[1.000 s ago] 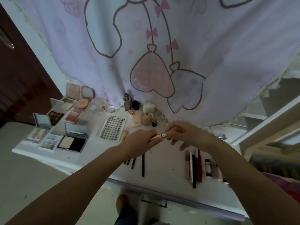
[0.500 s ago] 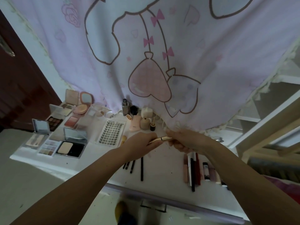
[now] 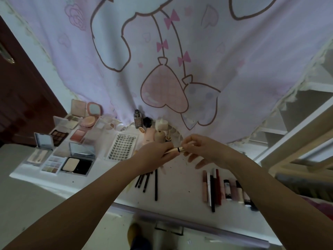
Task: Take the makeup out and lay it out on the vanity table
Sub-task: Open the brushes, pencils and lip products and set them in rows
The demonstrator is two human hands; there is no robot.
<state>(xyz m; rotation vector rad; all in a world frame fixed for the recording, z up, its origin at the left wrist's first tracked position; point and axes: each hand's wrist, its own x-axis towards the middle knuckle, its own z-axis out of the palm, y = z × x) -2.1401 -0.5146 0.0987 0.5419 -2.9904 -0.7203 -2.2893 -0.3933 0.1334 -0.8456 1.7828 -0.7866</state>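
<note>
Table [image 3: 100,170] already carried most of the makeup, I judged: open palettes [image 3: 54,159] at left, a lash tray [image 3: 122,147], brushes [image 3: 149,179], lip tubes [image 3: 214,186] at right. Above it my left hand [image 3: 155,154] and right hand [image 3: 203,150] pinched a gold pen [image 3: 175,150], not yet set down.

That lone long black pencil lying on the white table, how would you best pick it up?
Pinch the black pencil at mid-shaft from above, fingers on its two long sides. It lies flat, and the neighbouring pencils to its left sit close, so the right side looks freer.
</note>
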